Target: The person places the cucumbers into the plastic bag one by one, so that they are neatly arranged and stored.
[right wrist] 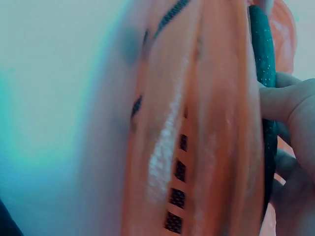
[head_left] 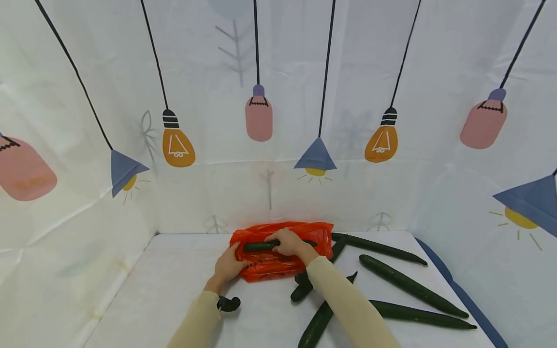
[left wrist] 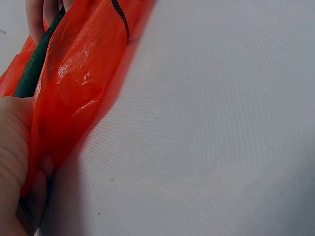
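Observation:
A red plastic bag lies near the far edge of the white table, its mouth spread upward. Across its opening is a dark green cucumber, which my right hand grips from above near the middle. In the right wrist view the thumb and fingers curl round the cucumber, beside the bag's printed side. My left hand pinches the bag's left end. Seen from the left wrist, the thumb is inside the rim of the bag, with fingertips showing under the plastic.
Several long cucumbers lie on the right of the table, among them one at the back, one in the middle and one in front. Another cucumber lies below the right forearm. A printed white curtain surrounds the table.

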The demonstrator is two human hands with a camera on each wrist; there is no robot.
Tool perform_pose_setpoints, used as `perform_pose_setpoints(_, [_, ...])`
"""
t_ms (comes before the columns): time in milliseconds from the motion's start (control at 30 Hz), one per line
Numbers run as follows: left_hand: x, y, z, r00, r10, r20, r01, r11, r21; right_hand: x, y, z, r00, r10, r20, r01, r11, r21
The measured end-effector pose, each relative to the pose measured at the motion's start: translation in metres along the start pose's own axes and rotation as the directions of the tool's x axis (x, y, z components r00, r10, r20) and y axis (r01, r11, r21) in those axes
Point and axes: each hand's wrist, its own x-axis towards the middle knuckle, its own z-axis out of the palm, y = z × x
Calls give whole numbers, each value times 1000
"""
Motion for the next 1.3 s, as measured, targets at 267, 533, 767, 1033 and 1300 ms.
perform_pose_setpoints(267, [1, -1, -1, 1000, -7, -4, 7, 1000, -9, 4, 6, 7, 998, 32, -55, -29, 998, 48])
perform_pose_setpoints(533, [-1, -5, 2, 1000, -4, -27, 4, 1000, -13, 10, 7, 5, 995, 29, -91, -17, 991, 134])
perform_pose_setpoints(767, [1, -5, 4, 999, 9, -33, -9, 1000, -5, 20, 14, 7, 991, 43, -123, -22, 985, 170])
perform_pose_setpoints(1033, [-3, -2, 3, 1000, 0, -17, 0, 1000, -18, 24, 24, 13, 990, 81, -111, -48, 962, 269])
perform_pose_setpoints(1300, [0, -4, 5, 999, 1, -36, -1, 1000, 1, 25, 24, 11, 985, 111, -131, -58, 935, 351])
